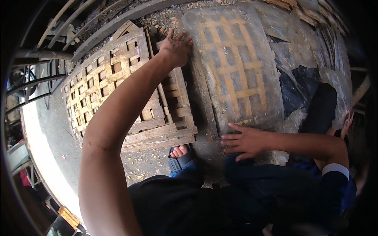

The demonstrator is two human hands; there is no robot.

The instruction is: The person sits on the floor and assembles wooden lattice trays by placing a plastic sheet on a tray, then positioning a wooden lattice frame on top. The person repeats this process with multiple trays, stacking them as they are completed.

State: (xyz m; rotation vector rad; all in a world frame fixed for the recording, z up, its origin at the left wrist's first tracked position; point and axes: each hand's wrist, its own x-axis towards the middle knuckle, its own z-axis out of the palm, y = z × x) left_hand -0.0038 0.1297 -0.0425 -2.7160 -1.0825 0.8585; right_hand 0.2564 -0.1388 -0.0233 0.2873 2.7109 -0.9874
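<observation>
Floor [138, 163]: grey, dusty surface, washed out by bright light at the left of the frame. Pale yellowish crumbs [157, 159] are scattered below centre; denser loose debris [169, 17] covers the upper centre. Left of centre, a stack of woven slatted panels [114, 76] lies flat, its layers offset at the right side. Right of centre lies a lattice under cloudy plastic [240, 70]; what is directly beneath it cannot be determined. Crumpled black sheeting [307, 84] lies at right. One sandalled foot [180, 150] rests at lower centre, beside the stack.
</observation>
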